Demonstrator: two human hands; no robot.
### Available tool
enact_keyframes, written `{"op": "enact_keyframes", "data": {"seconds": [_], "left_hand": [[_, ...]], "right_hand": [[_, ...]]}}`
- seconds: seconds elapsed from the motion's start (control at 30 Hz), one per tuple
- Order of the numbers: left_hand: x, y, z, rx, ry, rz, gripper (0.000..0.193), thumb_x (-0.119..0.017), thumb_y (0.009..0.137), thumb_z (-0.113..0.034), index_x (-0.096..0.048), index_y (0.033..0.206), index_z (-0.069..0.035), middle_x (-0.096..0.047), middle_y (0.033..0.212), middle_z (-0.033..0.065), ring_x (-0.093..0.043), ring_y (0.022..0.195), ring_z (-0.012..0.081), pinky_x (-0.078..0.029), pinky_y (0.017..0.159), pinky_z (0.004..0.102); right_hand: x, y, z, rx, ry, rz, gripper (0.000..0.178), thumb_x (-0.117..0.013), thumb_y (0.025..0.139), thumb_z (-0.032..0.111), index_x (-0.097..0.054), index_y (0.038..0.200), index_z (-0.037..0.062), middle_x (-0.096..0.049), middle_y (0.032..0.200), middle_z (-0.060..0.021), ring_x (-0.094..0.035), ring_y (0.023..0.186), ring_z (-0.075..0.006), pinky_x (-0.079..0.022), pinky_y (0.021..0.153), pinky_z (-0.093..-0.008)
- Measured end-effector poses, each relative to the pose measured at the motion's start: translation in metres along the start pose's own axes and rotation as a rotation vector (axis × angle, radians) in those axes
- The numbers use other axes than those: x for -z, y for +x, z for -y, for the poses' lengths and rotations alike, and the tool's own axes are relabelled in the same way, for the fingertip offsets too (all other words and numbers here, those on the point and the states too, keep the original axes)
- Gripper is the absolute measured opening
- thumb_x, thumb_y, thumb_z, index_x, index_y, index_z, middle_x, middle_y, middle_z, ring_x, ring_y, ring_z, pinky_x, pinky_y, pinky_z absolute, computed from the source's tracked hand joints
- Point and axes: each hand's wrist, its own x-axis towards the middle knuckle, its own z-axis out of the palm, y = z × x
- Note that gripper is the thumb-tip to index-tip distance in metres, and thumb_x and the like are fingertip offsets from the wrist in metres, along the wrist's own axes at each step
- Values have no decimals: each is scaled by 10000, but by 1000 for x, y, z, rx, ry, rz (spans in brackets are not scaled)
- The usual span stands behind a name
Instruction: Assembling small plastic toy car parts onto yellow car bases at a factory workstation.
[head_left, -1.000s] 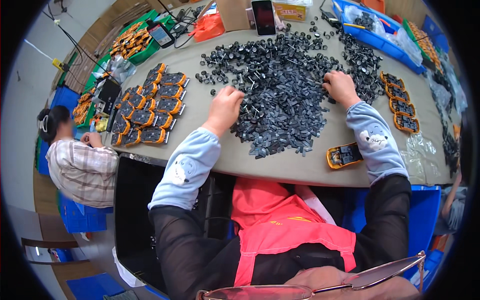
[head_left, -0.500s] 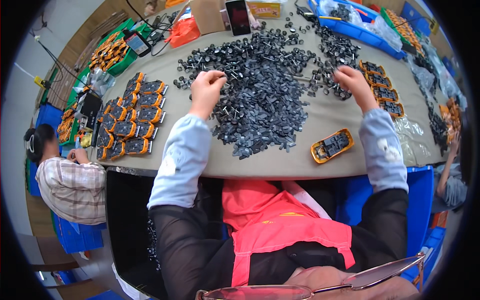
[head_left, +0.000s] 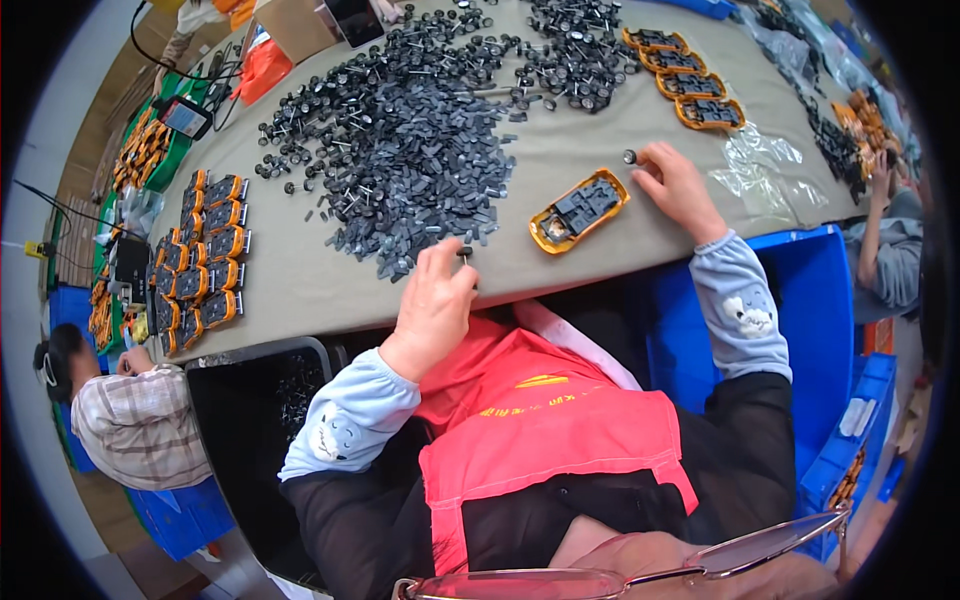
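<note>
My left hand (head_left: 432, 312) is over the near edge of the table, fingers closed on a small black wheel axle (head_left: 466, 253). In the fingertips of my right hand (head_left: 680, 188) sits a black wheel (head_left: 629, 157), just right of an orange toy car body (head_left: 580, 210). That body lies upside down, its dark underside facing up, touched by neither hand. Left of it spreads a heap of small dark flat pieces (head_left: 420, 150). Wheel axles (head_left: 575, 70) with metal rods lie in piles behind and beside the heap.
Several overturned orange car bodies stand in rows at left (head_left: 225, 217) and at back right (head_left: 697, 85). A black bin (head_left: 210, 400) and a blue bin (head_left: 800, 290) flank my lap. One co-worker (head_left: 140, 420) sits at left, another (head_left: 890, 255) at right.
Both hands have drawn back from the piles toward me, now holding small wheel parts. The right hand is beside the single car body. The whole view has shifted and turned.
</note>
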Motion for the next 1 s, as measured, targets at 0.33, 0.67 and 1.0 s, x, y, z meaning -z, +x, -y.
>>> {"op": "enact_keyframes", "data": {"seconds": [0.33,0.67,1.0], "left_hand": [[-39,53,-46,75,-477,-245,387,-808,757,-32,-623,1098,-46,-526,1276,178,-564,1122,362,-480,963,434],[-67,72,-54,156,-315,-176,581,-802,743,-32,-535,1257,-78,-506,1216,166,-554,1103,369,-488,933,419],[-66,80,-29,86,-403,-167,605,-792,727,-7,-526,1267,-66,-510,1226,170,-561,1126,378,-496,944,425]], "right_hand": [[-13,7,-11,-111,48,-53,156,-720,880,180,-643,968,76,-672,945,-84,-658,797,-296,-519,697,-401],[3,-3,-32,267,-154,-102,132,-695,833,69,-662,959,84,-659,1085,-73,-593,1085,-303,-486,912,-404],[27,-11,24,138,270,69,204,-714,818,-7,-682,1005,67,-650,1127,-81,-642,1042,-261,-521,872,-377]]}}
